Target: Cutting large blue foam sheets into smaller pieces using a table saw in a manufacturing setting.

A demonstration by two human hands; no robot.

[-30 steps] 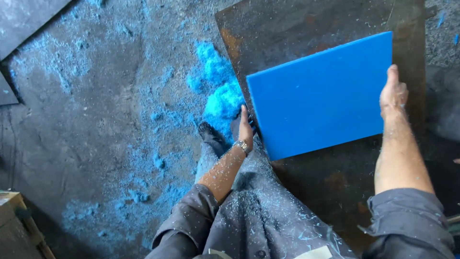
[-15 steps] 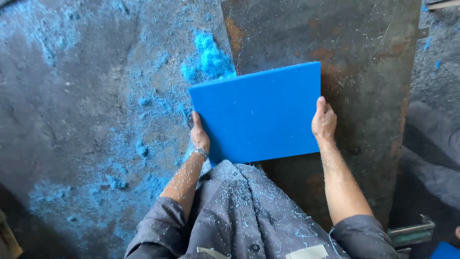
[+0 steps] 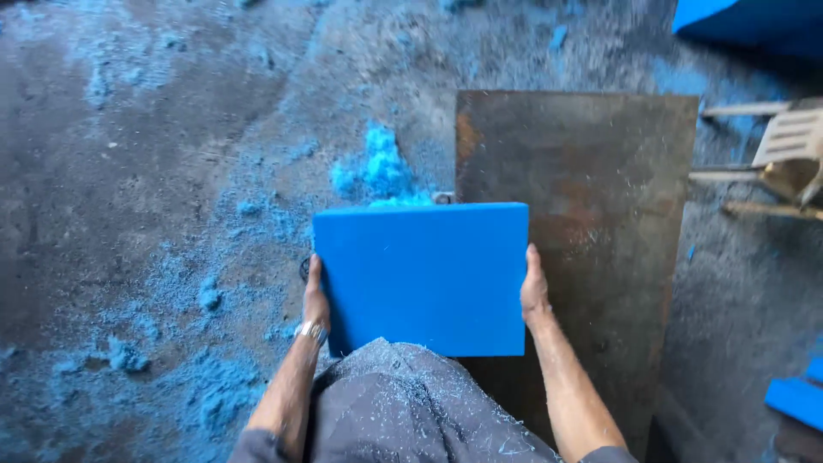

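Observation:
I hold a flat blue rectangular board (image 3: 424, 274) level in front of my body, over the floor. My left hand (image 3: 314, 302) grips its left edge, with a metal bracelet at the wrist. My right hand (image 3: 534, 290) grips its right edge. My grey dusty clothing (image 3: 403, 403) covers the board's near edge. The board hangs partly over a rusty metal plate (image 3: 600, 197) that lies flat on the floor.
Blue shavings (image 3: 377, 167) lie in heaps across the grey floor to the left. A pale slatted piece with wooden sticks (image 3: 784, 146) lies at the right. More blue slabs show at the top right (image 3: 754, 21) and bottom right (image 3: 797, 399).
The board has swung from tilted at the right to level and centred in front of me. Both hands stayed on its edges. The view has shifted, showing the whole plate.

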